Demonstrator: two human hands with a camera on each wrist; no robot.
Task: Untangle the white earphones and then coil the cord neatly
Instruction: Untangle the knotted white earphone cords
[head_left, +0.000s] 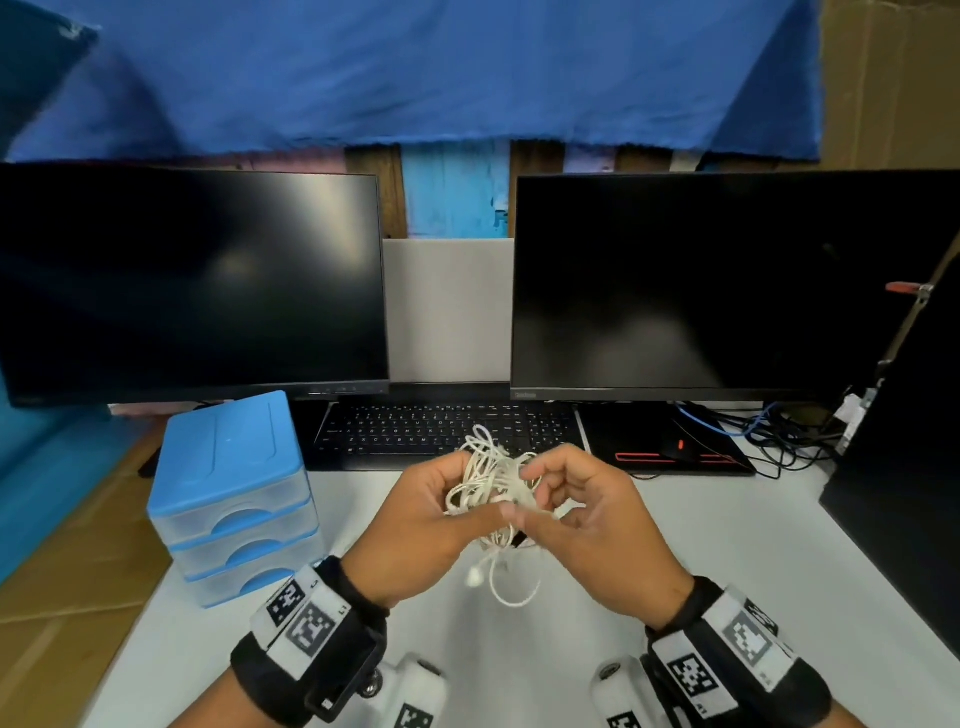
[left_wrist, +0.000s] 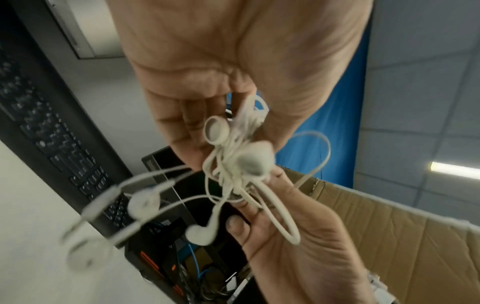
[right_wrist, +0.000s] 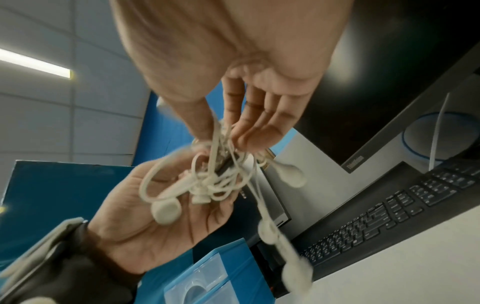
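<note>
The left hand (head_left: 423, 512) curls its fingers (left_wrist: 187, 123) around a tangled wad of white earphones (head_left: 493, 488); the right hand (head_left: 582, 519) pinches cord strands with narrowed fingers (right_wrist: 249, 123). The bundle hangs above the white tabletop (head_left: 675, 530), before the keyboard (head_left: 415, 428).

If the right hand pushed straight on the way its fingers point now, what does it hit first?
The right hand points left into the tangled white earphones it already pinches; just behind them is the left hand. Nothing else appears to lie between, though depth is hard to judge.
</note>
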